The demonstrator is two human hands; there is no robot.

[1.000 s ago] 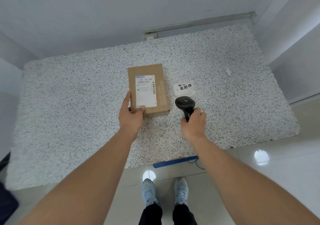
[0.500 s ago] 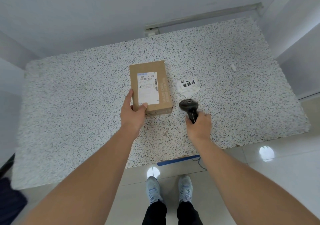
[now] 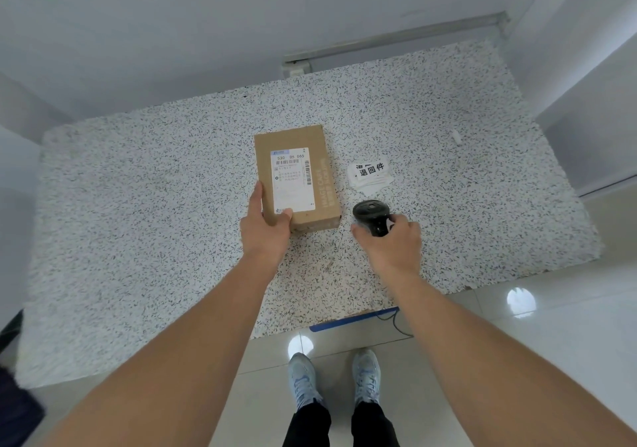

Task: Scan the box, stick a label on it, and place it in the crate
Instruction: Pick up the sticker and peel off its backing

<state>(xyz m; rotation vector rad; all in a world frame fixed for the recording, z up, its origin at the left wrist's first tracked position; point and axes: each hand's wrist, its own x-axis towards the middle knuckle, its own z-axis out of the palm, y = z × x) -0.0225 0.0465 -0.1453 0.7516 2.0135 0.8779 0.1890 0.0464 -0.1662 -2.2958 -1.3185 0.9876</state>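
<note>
The left hand (image 3: 263, 231) clamps the near left corner of the box (image 3: 296, 178), thumb on top by the printed shipping label (image 3: 293, 179), fingers down the left side; the box lies flat around the middle of the speckled table (image 3: 138, 205). Just right of it, the right hand (image 3: 393, 245) is curled loosely around the handle of the black scanner (image 3: 371, 215), whose head sits close to the box's near right corner, apart from it.

The step in hand looks like the scan. To do it well, the left hand should pin the box flat and keep its thumb off the barcode, which runs along the label's right side; the scanner head should tip left toward that strip, not straight down at the table. Whether the scanner rests on the table or is lifted, I cannot tell.

Beyond the scanner, toward the far right, a small stack of white stickers (image 3: 370, 174) lies near the box, within easy reach for the labelling to come. The table is bare toward its left edge and its far right corner, so there is ample room to swing either arm. The near edge is close behind the wrists; a cable (image 3: 396, 322) hangs below it, which could snag. No crate is in view.
</note>
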